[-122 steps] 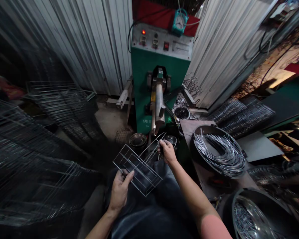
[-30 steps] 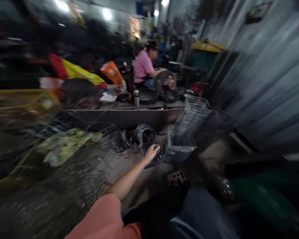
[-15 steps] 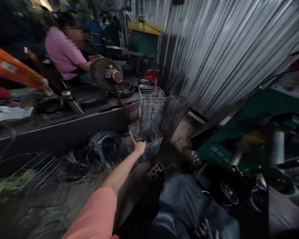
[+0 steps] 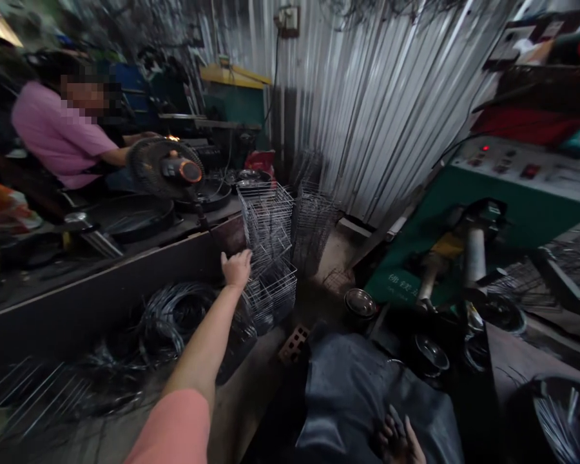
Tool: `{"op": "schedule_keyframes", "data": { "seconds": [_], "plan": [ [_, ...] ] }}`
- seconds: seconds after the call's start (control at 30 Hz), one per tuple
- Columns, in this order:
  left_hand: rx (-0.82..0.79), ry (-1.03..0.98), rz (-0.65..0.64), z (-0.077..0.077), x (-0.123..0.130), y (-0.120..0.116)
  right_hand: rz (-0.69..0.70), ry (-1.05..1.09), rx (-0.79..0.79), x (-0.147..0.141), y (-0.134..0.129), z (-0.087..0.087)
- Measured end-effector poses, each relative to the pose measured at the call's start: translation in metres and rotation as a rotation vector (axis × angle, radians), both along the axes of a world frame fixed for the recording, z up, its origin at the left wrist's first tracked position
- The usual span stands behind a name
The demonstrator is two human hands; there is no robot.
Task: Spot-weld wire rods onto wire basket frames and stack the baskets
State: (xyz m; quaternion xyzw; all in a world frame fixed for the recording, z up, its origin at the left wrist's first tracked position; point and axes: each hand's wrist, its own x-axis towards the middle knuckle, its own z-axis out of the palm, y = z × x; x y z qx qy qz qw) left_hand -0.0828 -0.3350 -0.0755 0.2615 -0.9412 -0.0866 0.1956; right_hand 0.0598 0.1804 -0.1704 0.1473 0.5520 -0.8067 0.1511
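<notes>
Corrugated metal backs our dim corner, top of the frame. Our left hand is out near centre, fingers bent by the wire baskets; honestly, we can't tell if they're clamped on anything. Our right hand, lower right, has its fingers loosely apart over the dark apron. Baskets are stacked at centre, probably nested to save space within arm's reach. They're greyish open grids, kinda uneven. Past them, upper left: a fan.
</notes>
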Motion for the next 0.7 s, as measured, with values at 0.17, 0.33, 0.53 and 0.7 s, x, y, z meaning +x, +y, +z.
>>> {"op": "schedule_keyframes", "data": {
  "seconds": [0.17, 0.33, 0.53, 0.7],
  "plan": [
    [-0.232, 0.232, -0.195, 0.046, 0.013, 0.001, -0.017, 0.005, 0.269, -0.005, -0.006, 0.019],
    [-0.591, 0.223, -0.839, 0.097, 0.028, 0.062, 0.096, 0.501, 0.817, -0.045, -0.026, 0.114],
    [-0.617, 0.337, -1.401, 0.137, 0.031, 0.170, 0.520, 0.816, 0.955, -0.068, -0.030, 0.232],
    [-0.149, 0.506, -1.264, 0.131, 0.028, 0.234, 0.618, 0.483, 0.554, -0.043, -0.013, 0.232]
  ]
}}
